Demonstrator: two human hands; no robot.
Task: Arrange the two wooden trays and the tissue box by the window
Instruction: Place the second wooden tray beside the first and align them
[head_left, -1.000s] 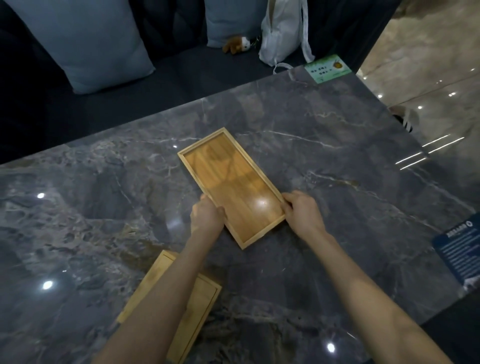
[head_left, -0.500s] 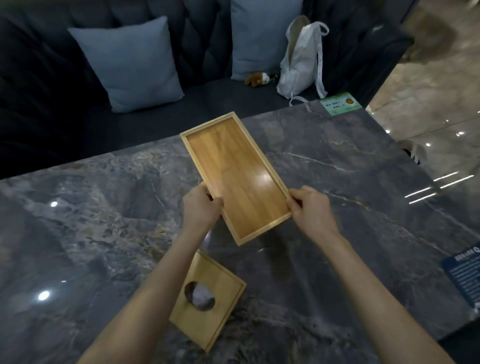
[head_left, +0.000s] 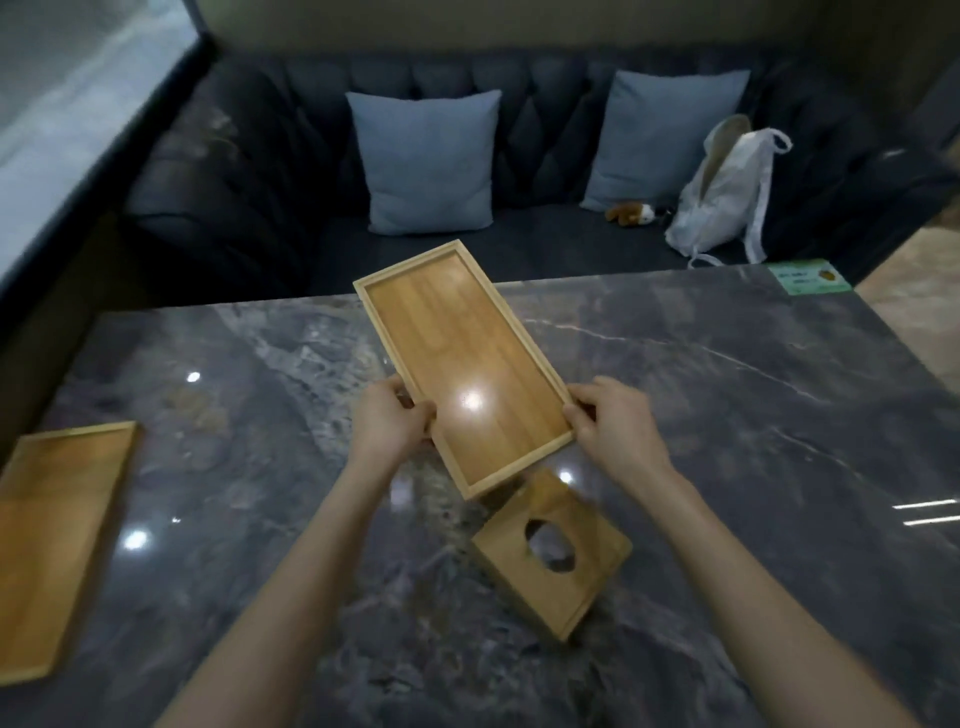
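I hold a shallow wooden tray (head_left: 462, 358) up above the dark marble table (head_left: 727, 415), tilted away from me. My left hand (head_left: 389, 423) grips its left long edge near the near end, and my right hand (head_left: 613, 421) grips its right long edge. A wooden tissue box (head_left: 553, 551) with an oval hole on top rests on the table just below the tray's near end, between my forearms. A second wooden tray (head_left: 57, 540) lies flat at the table's left edge, on the window side.
A window (head_left: 67, 104) runs along the far left. Behind the table stands a dark sofa (head_left: 249, 208) with two blue cushions (head_left: 428, 161), a white bag (head_left: 722, 197) and a small plush toy (head_left: 631, 213). A green card (head_left: 808, 276) sits at the table's far right corner.
The tray has been lifted off the table and carried left with both hands. My view swung left and up, so the second tray and the window came into sight.
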